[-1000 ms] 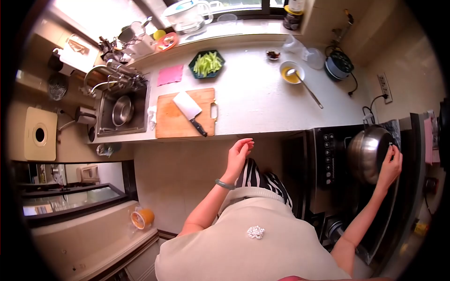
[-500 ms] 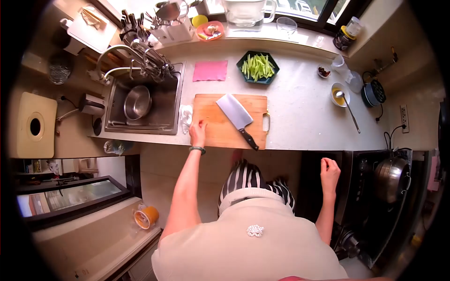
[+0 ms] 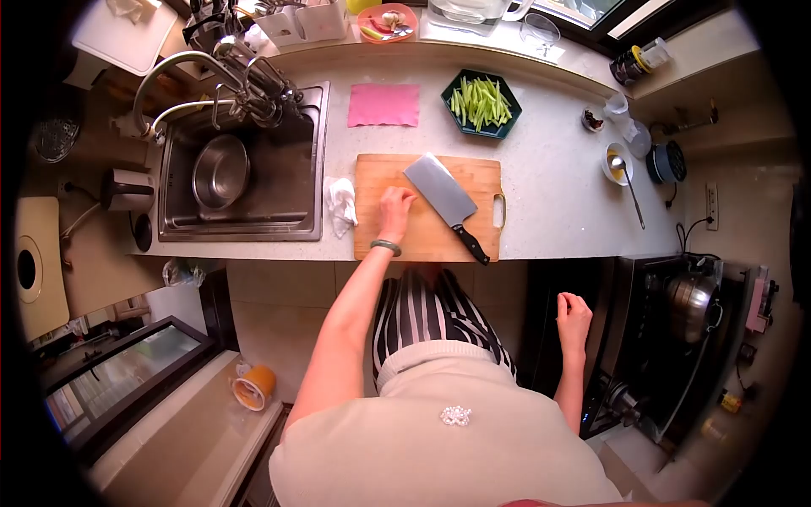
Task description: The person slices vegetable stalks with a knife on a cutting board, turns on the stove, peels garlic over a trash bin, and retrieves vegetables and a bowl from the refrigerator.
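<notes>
My left hand [image 3: 394, 213], with a bracelet on its wrist, is over the left part of the wooden cutting board [image 3: 380, 173]. Its fingers are drawn together; anything between them is too small or hidden to make out. A cleaver [image 3: 442, 190] lies slantwise on the board, its black handle pointing toward me, to the right of that hand. Just left of the board is a crumpled white cloth [image 3: 341, 206]. Away from the counter, my right hand [image 3: 574, 321] is raised beside my body with its fingers curled closed and nothing visible in them.
Behind the board are a pink cloth [image 3: 383, 106] and a dark hexagonal plate [image 3: 461, 127] of green vegetable strips. At left, a sink [image 3: 317, 169] holds a metal bowl [image 3: 221, 172]. A white bowl with a ladle [image 3: 623, 166] stands at right.
My left hand has moved right, from the board's left edge to over its surface. The view has shifted a little. My right hand remains curled beside me, and the cleaver stays on the board.
</notes>
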